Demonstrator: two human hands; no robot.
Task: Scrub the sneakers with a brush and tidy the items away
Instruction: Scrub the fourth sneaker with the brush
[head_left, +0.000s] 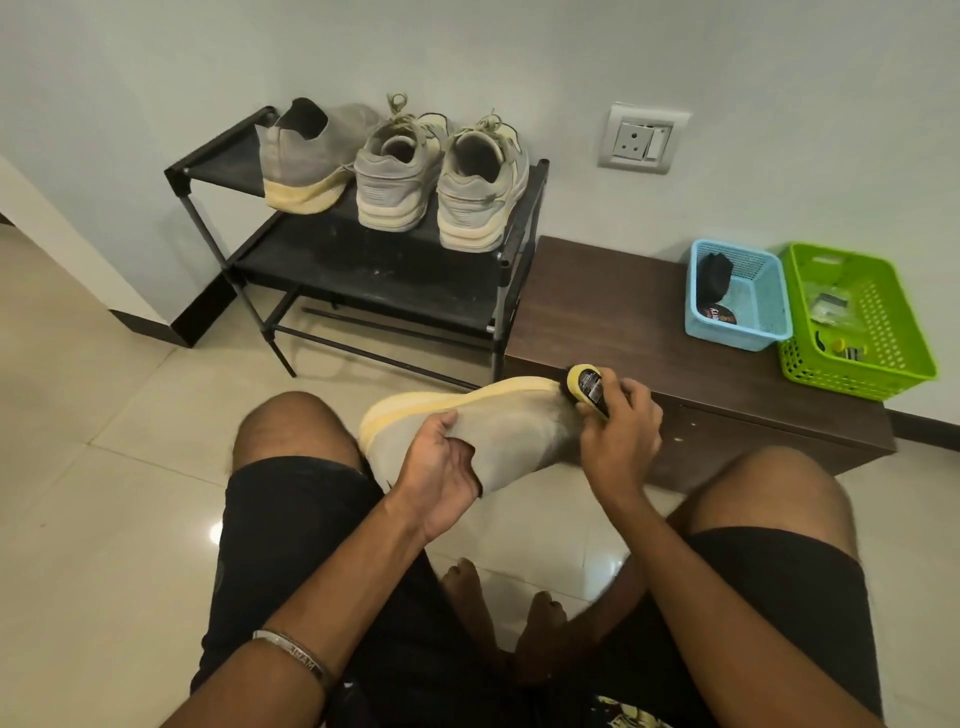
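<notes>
Your left hand holds the grey knit sneaker in front of your knees, thumb over the upper and fingers tucked into the opening — its grip is curled round the collar. The shoe lies on its side, pale yellow sole turned away from you and toe pointing to your right. Your right hand has its grip closed round a yellow-handled brush, whose dark bristles press against the toe end of the sneaker, right where upper meets sole.

Behind the shoe stands a black shoe rack against the wall. On its top shelf sit three more shoes, heels toward you: the matching grey knit sneaker on the left, and a pair of laced beige trainers just beside it.

To your right is a low dark wooden counter. At its far end rest two plastic baskets, touching each other — a blue basket with a black item inside, and a green basket holding small bits too small to make out. A wall socket is mounted above the counter. You sit over a glossy tiled floor, in black shorts, with a metal bracelet on your left wrist.
</notes>
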